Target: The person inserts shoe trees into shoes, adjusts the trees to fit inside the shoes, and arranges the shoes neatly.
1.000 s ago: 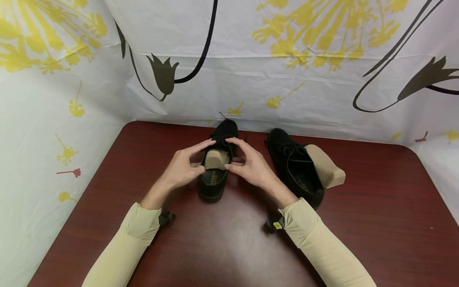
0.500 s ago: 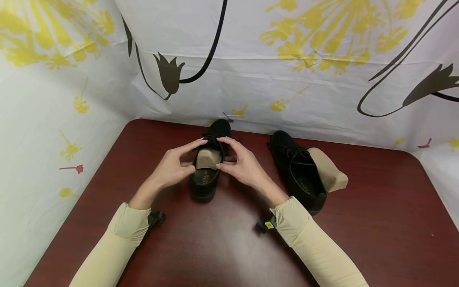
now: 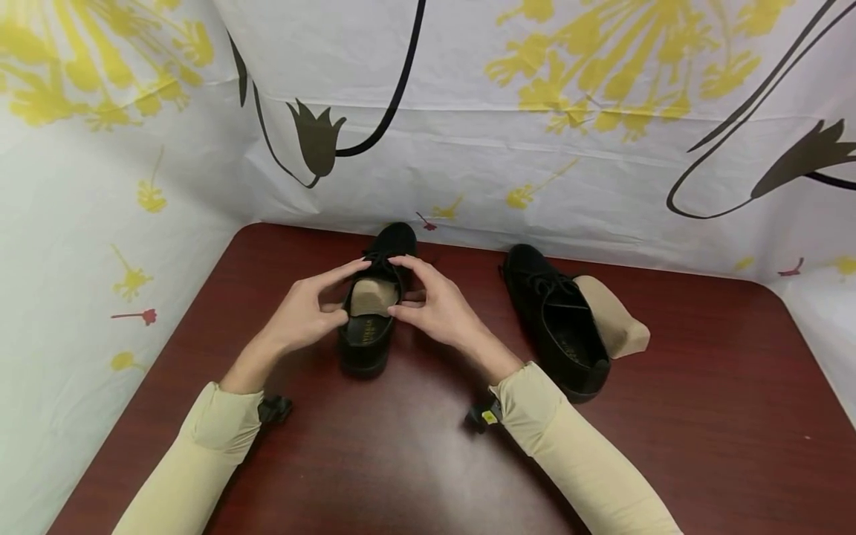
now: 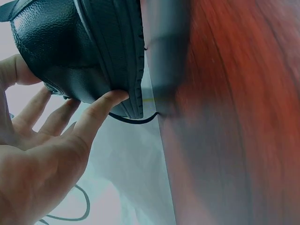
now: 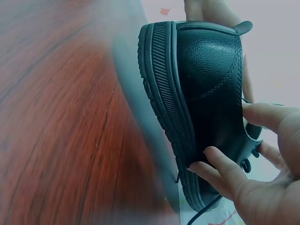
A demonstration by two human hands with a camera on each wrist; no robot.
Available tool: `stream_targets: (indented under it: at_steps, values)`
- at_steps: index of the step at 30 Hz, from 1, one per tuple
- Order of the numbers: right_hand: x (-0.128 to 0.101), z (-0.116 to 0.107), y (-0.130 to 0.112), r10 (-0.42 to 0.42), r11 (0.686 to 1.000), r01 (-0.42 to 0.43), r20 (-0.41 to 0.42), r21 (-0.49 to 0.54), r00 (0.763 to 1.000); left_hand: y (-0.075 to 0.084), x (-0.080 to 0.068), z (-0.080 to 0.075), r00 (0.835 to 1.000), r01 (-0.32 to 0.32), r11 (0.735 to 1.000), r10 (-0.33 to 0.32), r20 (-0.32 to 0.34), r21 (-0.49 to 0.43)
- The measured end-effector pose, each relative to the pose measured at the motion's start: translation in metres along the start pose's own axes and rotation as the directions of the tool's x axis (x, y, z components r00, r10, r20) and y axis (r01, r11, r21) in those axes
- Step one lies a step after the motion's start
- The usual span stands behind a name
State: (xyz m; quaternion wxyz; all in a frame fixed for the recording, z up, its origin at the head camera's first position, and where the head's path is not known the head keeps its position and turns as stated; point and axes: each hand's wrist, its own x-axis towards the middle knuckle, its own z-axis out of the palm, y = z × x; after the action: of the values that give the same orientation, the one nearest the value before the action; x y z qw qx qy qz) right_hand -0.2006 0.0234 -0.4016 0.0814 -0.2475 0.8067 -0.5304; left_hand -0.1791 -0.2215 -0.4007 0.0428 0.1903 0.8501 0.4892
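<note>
I've got both hands on the left shoe (image 3: 371,312), which sits on the dark red surface (image 3: 414,461) toward its far edge, toe pointing away from me at the flowered backdrop (image 3: 535,134). My left hand (image 3: 301,316) comes in from the left side of that shoe, and in the left wrist view its fingers (image 4: 101,112) lie fairly straight, one fingertip pressed against the ribbed sole edge of the shoe (image 4: 93,51); so that grip is wide, touching rather than clamping. My right hand (image 3: 438,312) mirrors it on the other side. In the right wrist view its fingers (image 5: 220,171) curl against the side of the shoe (image 5: 206,93) near the lace eyelets, thumb over the top, so that grip is holding the shoe. From the head view both index fingertips meet above the laces (image 3: 381,261), just over the tan insert (image 3: 371,296) that fills the shoe's opening.

Off to my right, well apart from the hands, the second black shoe (image 3: 555,319) rests on the surface at a slight angle, with a second tan insert (image 3: 611,316) lying just beside it, touching its outer side. Both of my sleeves (image 3: 575,446) are pale beige.
</note>
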Motion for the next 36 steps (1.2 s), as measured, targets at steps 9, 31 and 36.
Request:
stream_targets:
  at_steps: [9,31,36]
  values:
    - [0.009,0.014,-0.002,0.027,0.998,-0.025,0.033,-0.053,0.999,-0.008,-0.008,-0.01,0.999,0.045,0.999,-0.045,-0.017,0.001]
    - [0.023,0.03,-0.01,0.025,0.998,-0.019,0.1,-0.059,0.995,-0.014,-0.024,-0.026,0.995,0.074,0.991,-0.067,-0.072,0.112]
    - [0.024,0.035,-0.014,0.019,0.996,-0.01,0.106,-0.089,0.994,-0.014,-0.031,-0.031,0.997,0.045,0.992,-0.038,-0.064,0.117]
